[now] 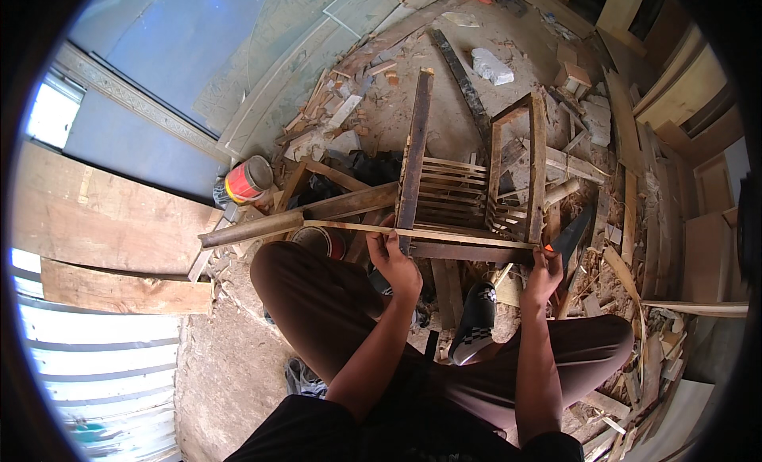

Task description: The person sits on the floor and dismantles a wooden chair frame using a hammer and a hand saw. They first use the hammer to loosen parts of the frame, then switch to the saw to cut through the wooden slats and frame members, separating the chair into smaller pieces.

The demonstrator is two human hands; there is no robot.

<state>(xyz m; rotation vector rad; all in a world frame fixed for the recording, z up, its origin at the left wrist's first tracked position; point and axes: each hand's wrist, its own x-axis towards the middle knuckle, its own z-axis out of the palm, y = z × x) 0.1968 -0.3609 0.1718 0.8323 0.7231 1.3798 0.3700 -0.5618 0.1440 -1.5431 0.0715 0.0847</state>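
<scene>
A thin light wooden strip (444,233) runs across the front of a small slatted wooden frame (419,148), which looks like an unfinished chair or stool. My left hand (397,270) is closed on the strip near the frame's left upright. At the strip's right end my right hand (542,278) pinches it beside the right post. A dark pointed blade with an orange patch, like a handsaw (570,233), slants up from behind my right fingers; whether they also grip it I cannot tell. Pale slats (452,184) span the frame's middle.
A thick wooden beam (341,208) lies left of the frame. A red and yellow paint bucket (248,179) stands further left, and another bucket (319,241) is by my left knee. Wood scraps (341,117), a dark plank (462,81) and a white block (492,67) litter the floor.
</scene>
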